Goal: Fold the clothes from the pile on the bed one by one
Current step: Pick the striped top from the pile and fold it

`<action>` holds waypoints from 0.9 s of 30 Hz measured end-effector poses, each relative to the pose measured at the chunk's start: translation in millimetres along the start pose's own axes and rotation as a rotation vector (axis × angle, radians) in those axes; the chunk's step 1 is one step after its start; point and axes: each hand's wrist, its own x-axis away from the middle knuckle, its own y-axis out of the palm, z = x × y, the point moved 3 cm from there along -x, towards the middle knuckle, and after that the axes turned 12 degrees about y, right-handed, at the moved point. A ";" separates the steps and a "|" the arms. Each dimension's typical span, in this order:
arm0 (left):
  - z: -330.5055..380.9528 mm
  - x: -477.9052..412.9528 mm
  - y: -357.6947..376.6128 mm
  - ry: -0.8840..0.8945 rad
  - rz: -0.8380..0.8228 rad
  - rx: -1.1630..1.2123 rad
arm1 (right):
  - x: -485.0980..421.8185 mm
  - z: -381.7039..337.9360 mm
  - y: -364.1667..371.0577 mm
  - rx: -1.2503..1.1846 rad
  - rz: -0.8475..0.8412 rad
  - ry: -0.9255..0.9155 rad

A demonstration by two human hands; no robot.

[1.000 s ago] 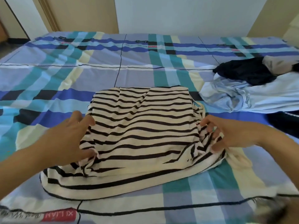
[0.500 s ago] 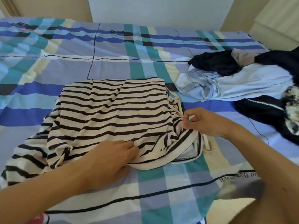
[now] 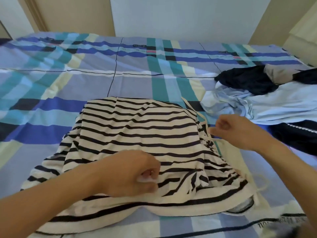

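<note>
Left hand (image 3: 130,174) pinches the striped garment (image 3: 137,127) on the bed (image 3: 85,83); right hand (image 3: 240,131) pinches its cream strap (image 3: 193,109).

a plaid sheet (image 3: 51,83) in blue, teal, cream and black, crossed by thin dark lines, with small pink labels (image 3: 151,51) near its far edge. beyond that edge, a white panel (image 3: 180,16) between beige walls (image 3: 77,14). off the sheet's far right corner, a cream block (image 3: 303,35). at its near right corner, a blurred grey shape (image 3: 288,227).
</note>
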 end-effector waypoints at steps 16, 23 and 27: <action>-219.7 46.7 -19.6 -0.750 0.515 -0.007 | -103.4 -25.9 57.9 -0.293 -0.044 0.144; -242.3 30.7 -51.5 -0.750 0.486 -0.106 | -124.3 -57.0 40.5 -0.229 -0.193 0.087; -255.8 14.2 -69.3 -0.790 0.276 -0.006 | -147.4 -66.4 20.9 -0.112 0.061 0.062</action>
